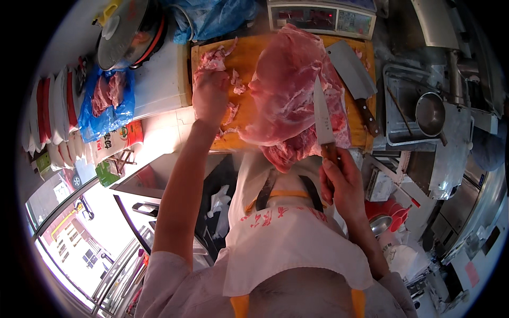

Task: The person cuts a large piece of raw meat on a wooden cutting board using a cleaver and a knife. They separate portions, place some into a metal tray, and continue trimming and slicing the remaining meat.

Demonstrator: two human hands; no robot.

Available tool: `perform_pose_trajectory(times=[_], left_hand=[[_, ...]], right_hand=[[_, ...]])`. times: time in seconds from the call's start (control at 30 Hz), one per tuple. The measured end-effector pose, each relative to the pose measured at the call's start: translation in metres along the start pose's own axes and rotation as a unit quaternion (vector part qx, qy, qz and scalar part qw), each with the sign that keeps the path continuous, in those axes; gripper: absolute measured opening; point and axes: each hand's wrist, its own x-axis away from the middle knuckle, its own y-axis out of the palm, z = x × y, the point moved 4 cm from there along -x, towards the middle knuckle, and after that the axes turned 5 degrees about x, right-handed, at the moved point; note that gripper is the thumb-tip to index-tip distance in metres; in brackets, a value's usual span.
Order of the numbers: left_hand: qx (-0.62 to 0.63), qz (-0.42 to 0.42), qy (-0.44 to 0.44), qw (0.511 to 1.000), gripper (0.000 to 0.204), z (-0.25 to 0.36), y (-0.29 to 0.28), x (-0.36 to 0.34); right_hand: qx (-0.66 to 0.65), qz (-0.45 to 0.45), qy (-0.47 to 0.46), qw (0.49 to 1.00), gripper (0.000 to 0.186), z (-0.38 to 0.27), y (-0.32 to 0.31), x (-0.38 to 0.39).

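Note:
A large slab of raw pink meat (pixel 283 90) covers the middle and right of a yellow cutting board (pixel 236 53), overhanging its front edge. My left hand (pixel 209 93) is curled over small meat scraps (pixel 217 58) at the board's left side; its fingertips are mostly hidden. My right hand (pixel 339 175) grips a knife (pixel 321 116) by its wooden handle, blade pointing away from me over the slab's right part. A cleaver (pixel 350 69) with a dark handle lies along the board's right edge, beside the slab.
A scale (pixel 321 16) sits behind the board. Left are a lidded pot (pixel 122 40), meat on blue plastic (pixel 108 95) and stacked bags (pixel 53 111). Right is a metal tray (pixel 397 135) with a ladle (pixel 429 114). My apron (pixel 291 244) is below.

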Motion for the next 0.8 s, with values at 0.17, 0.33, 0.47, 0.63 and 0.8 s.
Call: perform_pose_trajectory(times=[0.17, 0.33, 0.47, 0.63, 0.8], left_hand=[[-0.16, -0.156, 0.065, 0.973, 0.049, 0.006, 0.05, 0.026], [-0.158, -0.105, 0.06, 0.98, 0.064, 0.013, 0.041, 0.062], [-0.144, -0.194, 0.012, 0.97, 0.054, 0.021, 0.02, 0.071], [-0.141, -0.193, -0.016, 0.971, 0.037, 0.022, -0.002, 0.063], [0.029, -0.146, -0.115, 0.982, 0.021, -0.002, -0.015, 0.053]], right_hand=[[0.003, 0.014, -0.015, 1.0, 0.021, -0.003, 0.005, 0.005], [-0.029, 0.031, -0.015, 0.999, 0.02, 0.001, 0.007, 0.006], [-0.027, 0.032, -0.033, 0.999, 0.02, 0.002, 0.004, 0.004], [-0.034, 0.056, -0.032, 0.997, 0.019, -0.004, 0.006, 0.003], [-0.048, 0.074, -0.037, 0.995, 0.02, -0.004, 0.006, 0.001]])
